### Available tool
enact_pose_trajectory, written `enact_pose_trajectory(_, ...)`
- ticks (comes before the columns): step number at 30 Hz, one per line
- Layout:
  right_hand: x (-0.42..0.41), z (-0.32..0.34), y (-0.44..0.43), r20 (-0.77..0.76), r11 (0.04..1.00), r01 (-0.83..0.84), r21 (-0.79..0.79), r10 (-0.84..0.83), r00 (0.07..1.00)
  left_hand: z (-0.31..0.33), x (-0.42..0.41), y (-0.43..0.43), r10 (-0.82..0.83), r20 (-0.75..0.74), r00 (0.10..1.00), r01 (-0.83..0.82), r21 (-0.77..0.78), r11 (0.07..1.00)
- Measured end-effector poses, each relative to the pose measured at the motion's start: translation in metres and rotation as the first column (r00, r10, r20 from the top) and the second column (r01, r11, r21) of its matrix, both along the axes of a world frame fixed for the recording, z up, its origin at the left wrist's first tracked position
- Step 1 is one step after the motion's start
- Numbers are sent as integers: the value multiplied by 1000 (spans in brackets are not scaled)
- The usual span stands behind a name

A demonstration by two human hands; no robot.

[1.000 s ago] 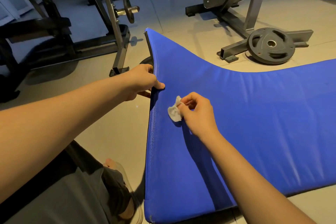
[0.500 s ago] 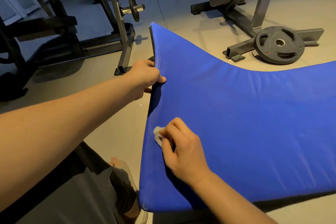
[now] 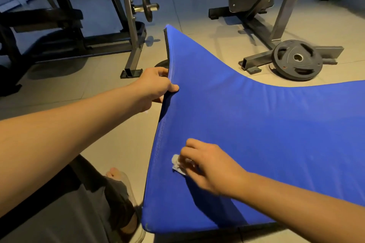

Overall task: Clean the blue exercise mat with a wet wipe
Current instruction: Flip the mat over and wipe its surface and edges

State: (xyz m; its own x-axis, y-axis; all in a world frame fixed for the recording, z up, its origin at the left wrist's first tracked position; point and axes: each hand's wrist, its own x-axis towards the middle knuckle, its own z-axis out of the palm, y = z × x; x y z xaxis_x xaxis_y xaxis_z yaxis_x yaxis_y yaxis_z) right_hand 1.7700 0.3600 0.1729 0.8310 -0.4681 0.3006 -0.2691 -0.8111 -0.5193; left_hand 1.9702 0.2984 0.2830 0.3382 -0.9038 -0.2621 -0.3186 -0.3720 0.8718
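The blue exercise mat (image 3: 256, 124) fills the middle and right of the view, its left edge raised off the floor. My left hand (image 3: 156, 85) grips that raised edge, thumb on top and fingers underneath. Nearer to me, my right hand (image 3: 207, 165) pinches a small crumpled white wet wipe (image 3: 177, 164) and presses it against the mat's surface close to the left seam. Most of the wipe is hidden under my fingers.
A grey weight plate (image 3: 297, 60) lies on the tiled floor beyond the mat, against a metal machine frame (image 3: 276, 12). A rack post with a barbell sleeve (image 3: 147, 8) stands at the left. My leg and sandalled foot (image 3: 122, 193) are beside the mat's near corner.
My right hand has drawn the wipe down the mat towards me along the left seam. My left hand keeps its grip on the raised edge.
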Motion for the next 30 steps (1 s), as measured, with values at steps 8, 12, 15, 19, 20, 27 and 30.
enact_pose_trajectory(8,8,-11,-66,175,888,405,218,-444,879,-7,-7,0,3,-3,1000,-2,55,999)
enact_pose_trajectory(12,6,-24,4,104,994,43,99,-53,993,-6,3,-2,57,13,998,-57,54,997)
enact_pose_trajectory(15,3,-29,-28,89,995,92,30,-95,992,-11,4,-3,53,11,999,-54,78,995)
enact_pose_trajectory(19,-1,-31,-87,154,879,458,132,-475,867,-16,-3,-5,50,-1,999,-50,105,993)
enact_pose_trajectory(20,2,-33,-83,159,865,483,138,-501,851,-16,-3,-6,63,-1,998,-63,102,993)
enact_pose_trajectory(27,-4,-43,-17,95,994,82,77,-89,991,-15,6,-10,132,19,991,-134,145,980)
enact_pose_trajectory(30,-12,-54,-75,110,939,325,109,-337,935,-22,-1,-8,102,21,995,-104,172,979)
